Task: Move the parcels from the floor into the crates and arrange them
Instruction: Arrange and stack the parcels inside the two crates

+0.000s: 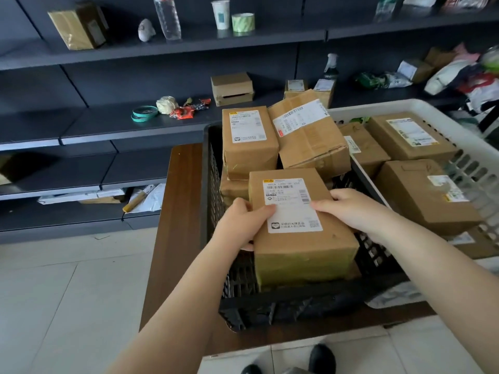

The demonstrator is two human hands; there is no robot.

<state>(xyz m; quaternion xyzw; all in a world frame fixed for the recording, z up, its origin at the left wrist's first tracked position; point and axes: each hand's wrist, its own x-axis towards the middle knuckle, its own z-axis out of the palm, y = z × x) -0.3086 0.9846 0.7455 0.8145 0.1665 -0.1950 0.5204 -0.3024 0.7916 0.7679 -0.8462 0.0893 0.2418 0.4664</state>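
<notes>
A brown cardboard parcel (302,238) with a white label lies at the near end of the black crate (209,168). My left hand (240,225) grips its left side and my right hand (356,209) grips its right side. Behind it in the black crate sit a labelled parcel (248,141) and a tilted parcel (310,133), with another parcel (233,188) partly hidden below. To the right, the white crate (469,163) holds several brown parcels, among them one (424,195) at its near end.
Both crates stand on a brown wooden table (175,211). Dark shelving (94,125) behind holds small boxes, tape rolls, a bottle, a cup and bags. Pale tiled floor (67,292) lies to the left. My dark shoes (321,357) show below the table edge.
</notes>
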